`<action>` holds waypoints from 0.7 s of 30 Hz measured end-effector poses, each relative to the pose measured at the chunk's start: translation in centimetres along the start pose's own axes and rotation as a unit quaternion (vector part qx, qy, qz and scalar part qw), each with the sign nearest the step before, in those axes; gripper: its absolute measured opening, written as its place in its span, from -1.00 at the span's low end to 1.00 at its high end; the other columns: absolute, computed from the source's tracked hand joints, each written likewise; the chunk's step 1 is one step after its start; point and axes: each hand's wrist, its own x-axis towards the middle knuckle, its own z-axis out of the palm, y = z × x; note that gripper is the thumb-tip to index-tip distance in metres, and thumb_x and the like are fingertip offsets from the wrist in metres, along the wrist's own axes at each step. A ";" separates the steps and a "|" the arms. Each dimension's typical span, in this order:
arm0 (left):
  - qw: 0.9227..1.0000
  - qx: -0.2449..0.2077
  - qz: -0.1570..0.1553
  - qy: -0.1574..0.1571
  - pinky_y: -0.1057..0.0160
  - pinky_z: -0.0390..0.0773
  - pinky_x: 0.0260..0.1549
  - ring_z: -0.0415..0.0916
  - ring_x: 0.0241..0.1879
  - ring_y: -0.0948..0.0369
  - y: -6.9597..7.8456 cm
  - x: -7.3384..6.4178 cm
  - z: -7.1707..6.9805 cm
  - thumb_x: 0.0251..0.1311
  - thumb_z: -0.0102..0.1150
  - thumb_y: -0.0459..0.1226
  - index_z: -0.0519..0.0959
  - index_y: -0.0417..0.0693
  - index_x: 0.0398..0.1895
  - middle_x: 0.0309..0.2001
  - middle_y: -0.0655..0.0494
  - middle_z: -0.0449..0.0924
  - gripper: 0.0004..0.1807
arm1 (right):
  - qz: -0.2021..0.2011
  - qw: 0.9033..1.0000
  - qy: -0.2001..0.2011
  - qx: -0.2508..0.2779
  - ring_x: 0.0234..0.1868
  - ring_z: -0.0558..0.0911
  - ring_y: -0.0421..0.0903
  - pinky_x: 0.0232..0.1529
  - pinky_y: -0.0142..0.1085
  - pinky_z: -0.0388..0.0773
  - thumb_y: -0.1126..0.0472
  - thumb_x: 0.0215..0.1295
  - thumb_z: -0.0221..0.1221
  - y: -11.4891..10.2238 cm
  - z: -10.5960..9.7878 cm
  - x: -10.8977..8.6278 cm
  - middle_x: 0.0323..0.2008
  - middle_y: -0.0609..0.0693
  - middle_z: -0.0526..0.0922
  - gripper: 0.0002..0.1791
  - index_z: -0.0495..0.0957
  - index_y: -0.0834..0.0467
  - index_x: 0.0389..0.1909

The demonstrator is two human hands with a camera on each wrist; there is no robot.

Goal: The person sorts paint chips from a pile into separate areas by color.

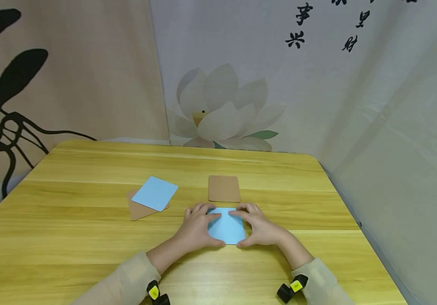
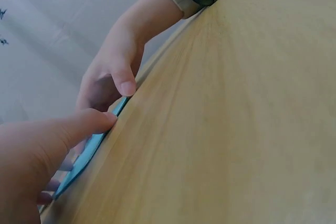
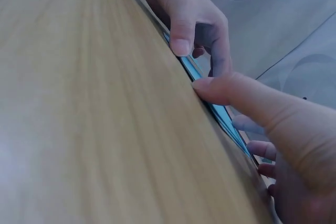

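Observation:
A thin stack of light blue square cards [image 1: 226,229] with rounded corners lies on the table between the two hands. My left hand [image 1: 197,228] holds its left side, thumb at the near edge and fingertips at the far edge. On the right side, my right hand [image 1: 261,228] grips it the same way, index finger resting over the top card. In the left wrist view the cards [image 2: 88,155] show as a thin blue edge low on the tabletop. Several slightly spread layers of the cards [image 3: 223,118] appear in the right wrist view.
Just beyond the stack lies a brown square card [image 1: 224,189]. To the left, a loose blue card [image 1: 155,194] overlaps another brown card [image 1: 139,211]. The wooden table [image 1: 89,250] ends at a printed cloth backdrop [image 1: 310,97] behind.

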 end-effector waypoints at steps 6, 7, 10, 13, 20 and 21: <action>1.000 -0.006 0.009 -0.004 -0.10 0.15 -0.01 0.22 0.18 -0.02 -0.1 0.1 0.1 -0.29 0.44 0.27 0.58 -0.07 0.14 0.24 -0.04 0.34 -0.09 | 0.002 1.000 -0.008 0.001 0.30 0.08 0.06 0.16 0.13 0.18 -0.13 -0.04 0.43 0.3 0.0 -0.1 0.33 0.04 0.12 -0.04 0.26 0.00 0.41; 1.000 -0.008 0.012 -0.004 -0.10 0.15 -0.01 0.21 0.18 -0.02 -0.1 0.1 0.1 -0.28 0.44 0.27 0.58 -0.07 0.14 0.25 -0.05 0.34 -0.09 | 0.003 1.000 -0.008 0.002 0.30 0.07 0.05 0.16 0.13 0.18 -0.14 -0.04 0.43 0.4 0.0 -0.1 0.33 0.03 0.11 -0.03 0.25 -0.01 0.41; 1.000 -0.015 0.020 -0.006 -0.10 0.15 -0.02 0.20 0.19 -0.02 -0.5 0.0 0.0 -0.27 0.42 0.29 0.56 -0.07 0.16 0.25 -0.04 0.33 -0.08 | -0.001 1.000 0.002 0.004 0.31 0.07 0.04 0.18 0.13 0.17 -0.15 -0.03 0.42 0.5 0.0 -0.1 0.34 0.03 0.11 -0.04 0.25 0.00 0.41; 0.999 -0.025 0.027 -0.011 -0.11 0.14 0.00 0.20 0.21 0.00 -1.0 -0.1 -0.2 -0.25 0.41 0.28 0.54 -0.04 0.19 0.25 -0.01 0.34 -0.08 | -0.001 1.000 0.023 -0.001 0.33 0.06 0.02 0.19 0.13 0.15 -0.17 -0.02 0.41 0.4 0.1 -0.1 0.35 0.02 0.12 -0.04 0.26 -0.01 0.41; 0.998 -0.048 0.033 -0.017 -0.14 0.11 0.02 0.20 0.21 0.01 -2.7 -0.3 -1.5 -0.20 0.45 0.21 0.52 -0.04 0.21 0.23 0.04 0.37 -0.12 | 0.005 0.997 0.068 -0.018 0.37 0.05 0.07 0.18 0.19 0.14 -0.22 -0.03 0.38 -1.0 0.5 0.4 0.38 0.06 0.12 -0.08 0.31 -0.03 0.38; 0.998 -0.050 0.037 -0.017 -0.14 0.11 0.01 0.21 0.20 0.01 -2.9 -0.3 -1.7 -0.19 0.45 0.19 0.52 -0.04 0.21 0.23 0.03 0.37 -0.13 | 0.004 0.997 0.074 -0.018 0.36 0.06 0.08 0.18 0.19 0.14 -0.22 -0.02 0.38 -1.3 0.6 0.6 0.38 0.07 0.13 -0.08 0.31 -0.02 0.38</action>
